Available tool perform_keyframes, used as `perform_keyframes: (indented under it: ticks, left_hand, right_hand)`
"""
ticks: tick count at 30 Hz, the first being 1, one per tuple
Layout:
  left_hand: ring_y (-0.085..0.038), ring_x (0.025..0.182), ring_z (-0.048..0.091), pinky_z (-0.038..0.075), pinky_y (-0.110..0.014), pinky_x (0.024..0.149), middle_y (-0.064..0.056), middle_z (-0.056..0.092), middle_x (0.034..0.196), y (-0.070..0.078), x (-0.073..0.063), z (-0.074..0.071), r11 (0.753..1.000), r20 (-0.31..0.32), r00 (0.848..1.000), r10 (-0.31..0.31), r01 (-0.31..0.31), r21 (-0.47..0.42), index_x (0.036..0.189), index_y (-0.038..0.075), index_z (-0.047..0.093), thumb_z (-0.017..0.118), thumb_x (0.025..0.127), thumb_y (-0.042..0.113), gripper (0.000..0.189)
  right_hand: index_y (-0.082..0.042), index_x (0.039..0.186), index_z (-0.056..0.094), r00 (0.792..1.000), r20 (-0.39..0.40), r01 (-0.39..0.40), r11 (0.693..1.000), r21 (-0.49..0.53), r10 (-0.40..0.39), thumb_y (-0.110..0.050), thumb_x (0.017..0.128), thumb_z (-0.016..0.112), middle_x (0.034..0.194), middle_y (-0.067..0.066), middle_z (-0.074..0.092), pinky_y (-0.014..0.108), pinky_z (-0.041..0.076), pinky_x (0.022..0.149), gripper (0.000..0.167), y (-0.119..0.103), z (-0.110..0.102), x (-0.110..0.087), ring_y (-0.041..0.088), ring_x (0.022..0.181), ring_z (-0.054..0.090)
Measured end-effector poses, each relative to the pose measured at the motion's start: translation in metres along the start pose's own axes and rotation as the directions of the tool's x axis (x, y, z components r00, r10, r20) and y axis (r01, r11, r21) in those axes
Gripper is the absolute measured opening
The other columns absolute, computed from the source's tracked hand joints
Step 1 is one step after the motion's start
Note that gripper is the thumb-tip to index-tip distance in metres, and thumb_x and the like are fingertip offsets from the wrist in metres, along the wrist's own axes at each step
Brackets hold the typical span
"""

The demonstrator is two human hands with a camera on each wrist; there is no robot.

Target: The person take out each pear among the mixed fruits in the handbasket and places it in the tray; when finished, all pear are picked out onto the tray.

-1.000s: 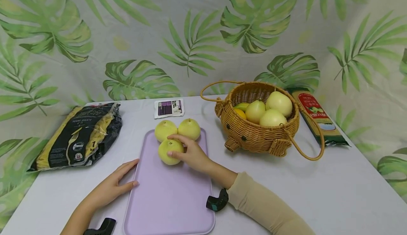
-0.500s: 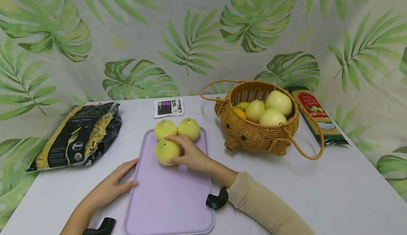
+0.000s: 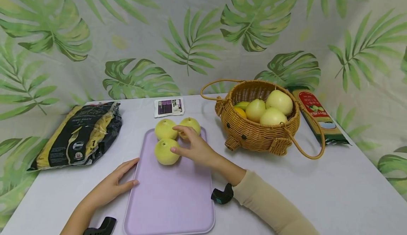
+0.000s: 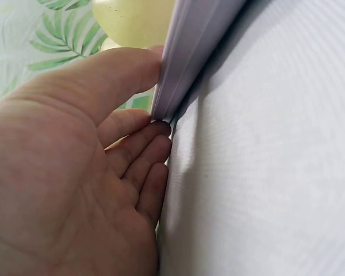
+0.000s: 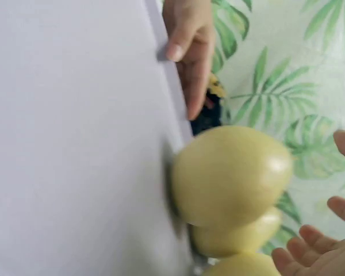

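Observation:
Three round yellow-green fruits, pear-like, sit together at the far end of a lilac tray (image 3: 171, 199): the near fruit (image 3: 166, 152), the back-left fruit (image 3: 166, 129) and the back-right fruit (image 3: 189, 124). My right hand (image 3: 198, 148) hovers at their right side, thumb and fingers spread and holding nothing. It partly covers the back-right fruit. In the right wrist view, a gap shows between its fingers and the nearest fruit (image 5: 233, 175). My left hand (image 3: 109, 185) rests against the tray's left edge, its thumb tip and fairly straight fingers touching the rim (image 4: 187, 52).
A pig-shaped wicker basket (image 3: 259, 139) with several fruits and looped handles stands right of the tray. Beside it lies a green and red packet (image 3: 319, 116). A pasta bag (image 3: 77, 136) is at left; a small white and purple sachet (image 3: 169, 107) lies behind the tray.
My right hand nudged the near fruit slightly left, then let go of it and lifted away up and right. My left hand has stayed at the tray edge.

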State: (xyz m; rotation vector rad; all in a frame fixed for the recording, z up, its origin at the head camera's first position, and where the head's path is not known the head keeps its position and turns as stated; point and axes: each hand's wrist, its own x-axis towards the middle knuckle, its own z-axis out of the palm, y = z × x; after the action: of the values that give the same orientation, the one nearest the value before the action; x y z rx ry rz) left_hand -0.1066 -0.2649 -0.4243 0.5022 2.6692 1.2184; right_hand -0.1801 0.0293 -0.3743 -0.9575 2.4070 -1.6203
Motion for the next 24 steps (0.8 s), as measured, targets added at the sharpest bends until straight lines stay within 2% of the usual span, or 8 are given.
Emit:
perform_keyframes:
  ticks: [3, 6, 10, 13, 16, 18, 21, 24]
  left_hand:
    - [-0.039, 0.128, 0.022, 0.02, -0.06, 0.096, -0.014, 0.031, 0.139, 0.001, 0.0, 0.001, 1.0, 0.001, 1.0, 0.012, -0.012, -0.001, 0.141, 0.012, 0.03, 0.061, 0.086, 0.03, 0.065]
    - [-0.039, 0.128, 0.022, 0.02, -0.061, 0.096, -0.014, 0.032, 0.139, 0.001, 0.0, 0.001, 1.0, -0.001, 1.0, 0.014, -0.014, 0.002, 0.141, 0.013, 0.03, 0.061, 0.086, 0.03, 0.065]
    - [-0.038, 0.128, 0.023, 0.02, -0.06, 0.096, -0.013, 0.032, 0.139, 0.0, 0.0, 0.0, 1.0, -0.002, 1.0, 0.007, -0.007, 0.002, 0.141, 0.014, 0.03, 0.061, 0.085, 0.031, 0.066]
    - [-0.038, 0.128, 0.023, 0.02, -0.06, 0.096, -0.013, 0.032, 0.139, 0.001, -0.001, 0.0, 1.0, -0.002, 1.0, 0.011, -0.011, 0.001, 0.141, 0.014, 0.03, 0.061, 0.085, 0.03, 0.066]
    - [-0.04, 0.128, 0.022, 0.02, -0.061, 0.096, -0.015, 0.031, 0.139, 0.001, -0.001, 0.0, 1.0, 0.001, 1.0, 0.021, -0.021, -0.008, 0.141, 0.013, 0.03, 0.061, 0.086, 0.029, 0.065]
    - [-0.04, 0.128, 0.021, 0.019, -0.062, 0.096, -0.016, 0.031, 0.139, 0.002, -0.001, 0.0, 1.0, 0.003, 1.0, 0.022, -0.022, -0.014, 0.141, 0.012, 0.03, 0.061, 0.086, 0.028, 0.065]
    - [-0.04, 0.128, 0.021, 0.019, -0.062, 0.095, -0.015, 0.031, 0.139, 0.002, -0.001, 0.0, 1.0, 0.005, 1.0, 0.018, -0.018, -0.013, 0.141, 0.013, 0.03, 0.061, 0.086, 0.029, 0.065]
    - [-0.039, 0.128, 0.022, 0.02, -0.061, 0.096, -0.014, 0.031, 0.139, 0.0, 0.0, 0.0, 1.0, 0.005, 1.0, 0.008, -0.008, -0.005, 0.141, 0.012, 0.03, 0.061, 0.086, 0.031, 0.066]
  right_hand:
    - [-0.012, 0.132, 0.04, 0.993, -0.035, 0.109, 0.991, -0.075, -0.112, -0.024, 0.083, 0.065, 0.133, 0.002, 0.038, 0.041, 0.033, 0.098, 0.056, -0.014, -0.019, -0.007, 0.021, 0.121, 0.036]
    - [-0.009, 0.131, 0.04, 0.97, -0.072, 0.218, 0.959, -0.178, -0.234, -0.027, 0.084, 0.064, 0.132, 0.004, 0.04, 0.039, 0.031, 0.1, 0.055, -0.027, -0.041, -0.016, 0.019, 0.121, 0.036]
    - [-0.005, 0.131, 0.04, 0.91, -0.119, 0.345, 0.884, -0.316, -0.398, -0.039, 0.087, 0.057, 0.131, 0.009, 0.041, 0.038, 0.027, 0.102, 0.058, -0.038, -0.075, -0.029, 0.021, 0.123, 0.034]
    - [-0.002, 0.13, 0.039, 0.864, -0.152, 0.391, 0.829, -0.4, -0.48, -0.044, 0.087, 0.053, 0.13, 0.013, 0.041, 0.039, 0.027, 0.101, 0.062, -0.043, -0.1, -0.04, 0.025, 0.123, 0.034]
    - [0.0, 0.13, 0.04, 0.839, -0.183, 0.378, 0.792, -0.48, -0.512, -0.045, 0.087, 0.053, 0.13, 0.014, 0.042, 0.039, 0.027, 0.101, 0.063, -0.043, -0.122, -0.05, 0.026, 0.122, 0.035]
    - [0.0, 0.129, 0.04, 0.832, -0.201, 0.353, 0.774, -0.526, -0.516, -0.045, 0.087, 0.053, 0.129, 0.014, 0.043, 0.039, 0.027, 0.101, 0.063, -0.039, -0.136, -0.057, 0.026, 0.121, 0.036]
    - [-0.001, 0.129, 0.042, 0.839, -0.242, 0.287, 0.774, -0.564, -0.487, -0.046, 0.086, 0.053, 0.128, 0.012, 0.045, 0.038, 0.03, 0.098, 0.063, -0.03, -0.155, -0.066, 0.025, 0.119, 0.038]
    - [-0.005, 0.13, 0.043, 0.857, -0.29, 0.199, 0.792, -0.577, -0.426, -0.042, 0.085, 0.059, 0.127, 0.011, 0.046, 0.043, 0.034, 0.094, 0.061, -0.018, -0.172, -0.074, 0.026, 0.117, 0.04]
